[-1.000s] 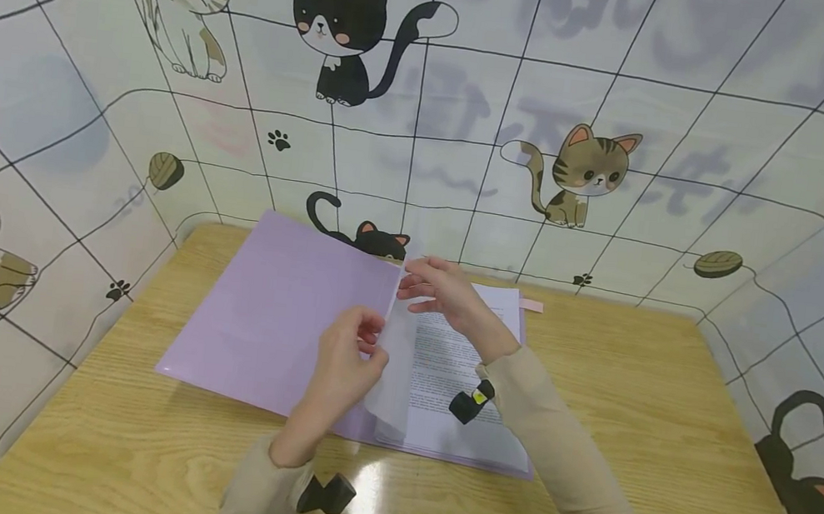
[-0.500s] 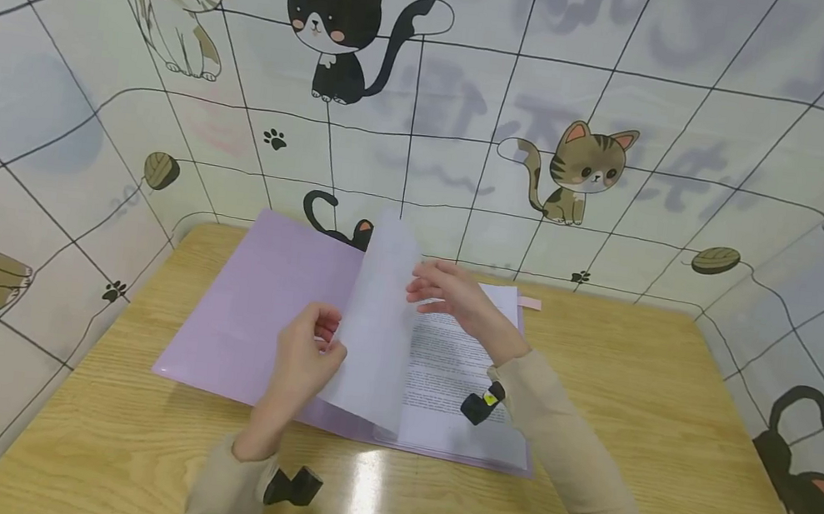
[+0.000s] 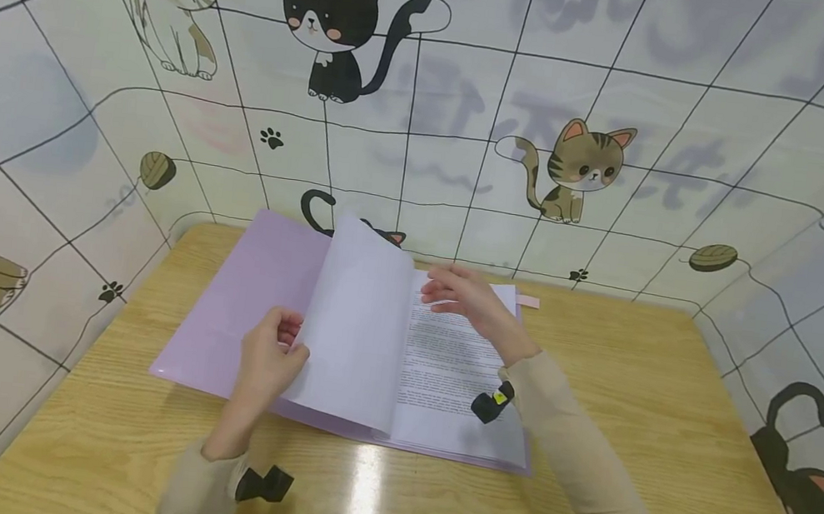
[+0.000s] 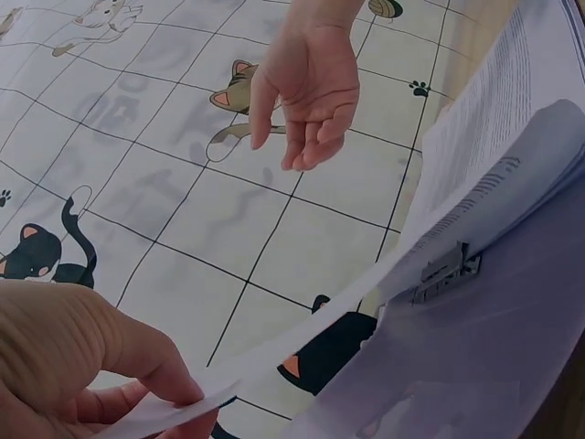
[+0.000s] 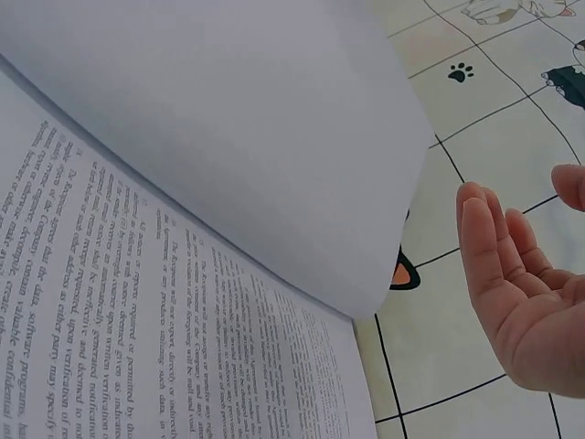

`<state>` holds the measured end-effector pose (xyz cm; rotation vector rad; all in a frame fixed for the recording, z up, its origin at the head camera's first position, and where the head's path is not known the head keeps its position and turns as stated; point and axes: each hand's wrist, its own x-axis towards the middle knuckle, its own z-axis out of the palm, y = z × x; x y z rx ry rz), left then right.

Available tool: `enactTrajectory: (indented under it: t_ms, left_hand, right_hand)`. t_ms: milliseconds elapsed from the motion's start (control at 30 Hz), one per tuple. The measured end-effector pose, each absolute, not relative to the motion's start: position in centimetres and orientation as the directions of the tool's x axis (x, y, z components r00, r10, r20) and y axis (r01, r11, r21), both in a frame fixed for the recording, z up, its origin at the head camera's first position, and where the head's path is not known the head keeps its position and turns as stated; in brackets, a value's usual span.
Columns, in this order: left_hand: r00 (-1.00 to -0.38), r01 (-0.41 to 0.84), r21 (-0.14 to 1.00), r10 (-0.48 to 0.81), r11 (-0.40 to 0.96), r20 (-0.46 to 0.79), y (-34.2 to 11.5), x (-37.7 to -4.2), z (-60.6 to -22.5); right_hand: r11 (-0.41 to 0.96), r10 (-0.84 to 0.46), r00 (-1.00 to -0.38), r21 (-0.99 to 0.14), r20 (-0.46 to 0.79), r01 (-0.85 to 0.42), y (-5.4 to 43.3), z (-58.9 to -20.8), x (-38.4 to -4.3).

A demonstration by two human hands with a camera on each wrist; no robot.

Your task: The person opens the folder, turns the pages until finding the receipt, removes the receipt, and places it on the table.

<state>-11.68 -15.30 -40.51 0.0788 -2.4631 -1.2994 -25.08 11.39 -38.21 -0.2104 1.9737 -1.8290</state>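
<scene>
A purple file folder (image 3: 233, 313) lies spread on the table, with printed pages (image 3: 454, 362) on its right side. My left hand (image 3: 269, 355) pinches the free edge of a lifted sheet (image 3: 355, 326) between thumb and fingers, and the sheet's blank back faces up. In the left wrist view a metal fastener (image 4: 448, 274) shows at the folder's spine. Over the top of the printed pages hovers my right hand (image 3: 471, 301), fingers loosely bent and holding nothing; the right wrist view shows this hand (image 5: 526, 302) apart from the paper.
The folder lies on a wooden table (image 3: 637, 415). A pink tab (image 3: 528, 301) sticks out at the pages' upper right. Behind the table stands a wall covering (image 3: 451, 169) printed with cartoon cats.
My left hand has moved left, swinging the lifted sheet over toward the folder's left cover, so more of its blank back shows. My right hand has shifted slightly right, away from the sheet.
</scene>
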Motion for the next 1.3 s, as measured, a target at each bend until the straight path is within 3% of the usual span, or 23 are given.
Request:
enactTrajectory:
  t_ms: [800,1300]
  left_hand:
    - [-0.940,0.063,0.751,-0.214,0.657,0.266,-18.3,-12.3,-43.9]
    - [-0.938,0.089,0.681,-0.169,0.726,0.303,-18.6,-12.4,-45.8]
  right_hand:
    - [0.180,-0.245,-0.931,-0.956,-0.270,0.230,15.1,-41.5,-27.1]
    - [0.345,-0.117,-0.946,-0.905,-0.303,0.248,17.3,-42.6,-28.9]
